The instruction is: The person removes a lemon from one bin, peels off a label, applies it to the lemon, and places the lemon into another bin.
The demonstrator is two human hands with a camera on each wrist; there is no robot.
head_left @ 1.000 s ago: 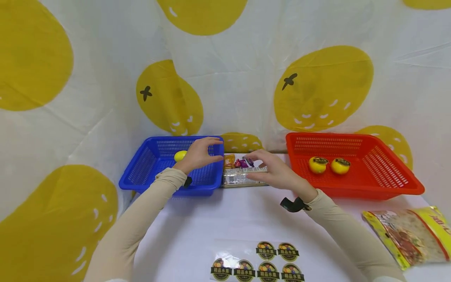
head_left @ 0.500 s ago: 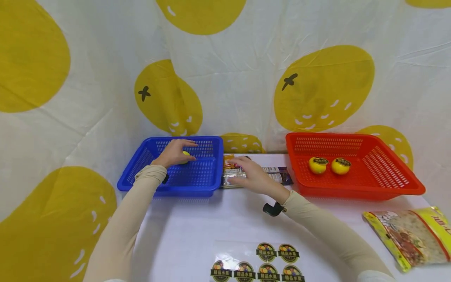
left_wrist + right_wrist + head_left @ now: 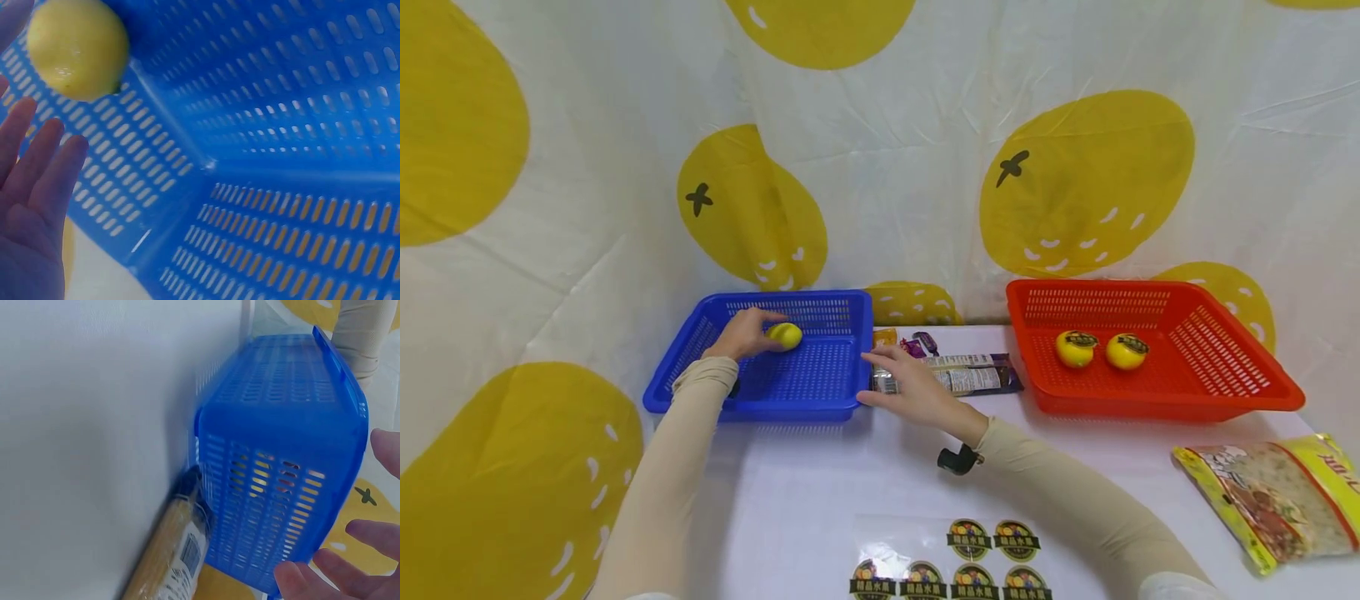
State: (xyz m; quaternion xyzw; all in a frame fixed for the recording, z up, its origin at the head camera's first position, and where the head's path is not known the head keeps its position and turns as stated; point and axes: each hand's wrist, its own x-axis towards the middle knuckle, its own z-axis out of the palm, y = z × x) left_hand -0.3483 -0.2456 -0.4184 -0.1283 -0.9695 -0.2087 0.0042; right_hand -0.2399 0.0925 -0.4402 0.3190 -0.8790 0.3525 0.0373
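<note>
While the left hand [image 3: 743, 335] is hovering inside the blue basket [image 3: 820, 372], the yellow lemon [image 3: 787, 336] is lying there on the basket floor, just beside the fingers. These fingers are extending loosely and are not gripping; whether the thumb is touching the lemon, I cannot tell. Well apart from it, the right hand [image 3: 913, 392] is holding nothing, its thumb and fingers spreading apart near the basket's right rim; contact with this rim I cannot confirm. Long wrapped packets [image 3: 973, 381] are lying between the blue basket and the red basket [image 3: 1157, 407], in which two labelled lemons [image 3: 1076, 350] are sitting side by side. Nearer to the person, a sheet of round stickers [image 3: 922, 581] is lying on the white table [image 3: 790, 500].
</note>
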